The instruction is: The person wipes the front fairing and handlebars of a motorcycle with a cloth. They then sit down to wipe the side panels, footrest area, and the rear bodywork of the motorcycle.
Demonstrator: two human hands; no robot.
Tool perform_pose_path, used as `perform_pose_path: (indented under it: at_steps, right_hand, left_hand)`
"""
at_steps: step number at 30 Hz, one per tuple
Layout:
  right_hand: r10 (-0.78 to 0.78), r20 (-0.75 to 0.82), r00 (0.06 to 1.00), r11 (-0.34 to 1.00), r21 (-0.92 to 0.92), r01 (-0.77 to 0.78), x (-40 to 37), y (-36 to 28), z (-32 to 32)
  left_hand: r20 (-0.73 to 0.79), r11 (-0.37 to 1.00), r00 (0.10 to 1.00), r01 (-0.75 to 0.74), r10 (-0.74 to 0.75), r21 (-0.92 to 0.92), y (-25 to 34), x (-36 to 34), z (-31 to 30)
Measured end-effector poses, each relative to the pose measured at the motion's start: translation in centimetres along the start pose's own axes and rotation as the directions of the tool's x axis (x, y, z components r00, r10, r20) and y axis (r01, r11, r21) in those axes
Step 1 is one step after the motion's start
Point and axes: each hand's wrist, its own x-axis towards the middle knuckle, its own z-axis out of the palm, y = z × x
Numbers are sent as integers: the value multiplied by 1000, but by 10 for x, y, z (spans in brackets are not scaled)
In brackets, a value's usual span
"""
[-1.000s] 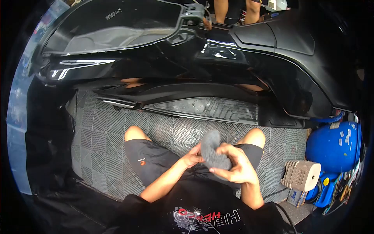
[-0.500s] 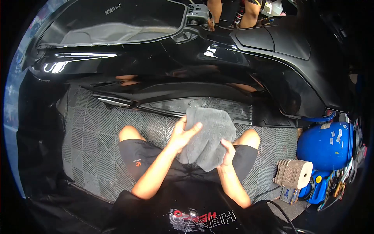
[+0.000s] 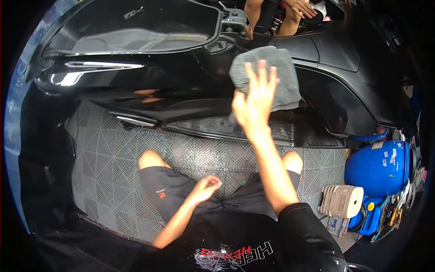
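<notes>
A folded grey cloth [image 3: 286, 86] lies against the glossy black body panel [image 3: 181, 72] of what looks like a scooter. My right hand [image 3: 257, 97] presses flat on the cloth, its fingers spread and pointing up. Over my lap, my left hand [image 3: 206, 187] is raised with its fingers curled in; whether anything is inside them is too small to tell. Part of the panel is hidden behind the cloth and my right hand.
Another person's hands [image 3: 301, 8] show at the top, beyond the body. To the right are a blue barrel [image 3: 374, 167], a beige ribbed block [image 3: 337, 201] and a blue container [image 3: 372, 220]. Below the black footboard [image 3: 281, 129] lies patterned grey floor matting [image 3: 108, 177].
The cloth has moved up from over my lap onto the black panel under my right hand. My left hand has let go of it and dropped lower.
</notes>
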Motion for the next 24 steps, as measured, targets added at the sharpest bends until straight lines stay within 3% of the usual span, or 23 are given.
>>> perform_pose_path:
  at_steps: [3,4,5,7,9,10,13,15,17,18,21,22,23,24]
  right_hand:
    - [-83,-3,997,906,415,76,-6,-54,18]
    - [-171,47,984,877,462,130,-12,-65,24]
    - [-260,95,961,841,512,177,-18,-71,30]
    - [-245,150,958,915,363,177,-25,-59,36]
    - [-166,154,974,976,167,140,-30,-23,34]
    - [-23,138,990,982,187,-3,-28,-9,22]
    - [229,-48,972,969,109,-223,-9,25,-1]
    - [219,-108,970,974,87,-210,6,21,4]
    - [30,19,999,996,80,-31,11,-9,14]
    - [-64,55,996,977,205,52,8,-18,18]
    - [-114,-8,993,992,56,114,7,21,18]
    - [19,-169,985,989,145,6,3,28,24]
    - [135,-214,968,985,136,-107,-2,28,29]
    - [144,-241,960,982,157,-107,-10,18,39]
  left_hand:
    - [57,996,998,-2,-4,92,-31,-2,11]
    - [89,985,992,77,-91,152,-24,-5,14]
    - [103,972,991,56,-82,229,-20,-8,15]
    - [123,928,991,8,-58,372,-14,-10,15]
    - [83,937,996,-9,-21,348,-23,-8,8]
    - [69,941,997,-6,-18,340,-23,-8,3]
    - [46,958,997,52,-68,281,-27,-6,-9]
    - [50,962,993,86,-103,260,-30,-6,-17]
    - [50,963,993,88,-104,255,-29,-4,-21]
    - [47,955,990,114,-132,275,-27,-2,-22]
    - [24,950,998,49,-59,309,-17,-5,-26]
    - [39,956,999,15,-28,293,-13,-7,-28]
    - [43,973,997,49,-60,224,-12,-9,-29]
    - [54,985,995,75,-85,157,-12,-8,-30]
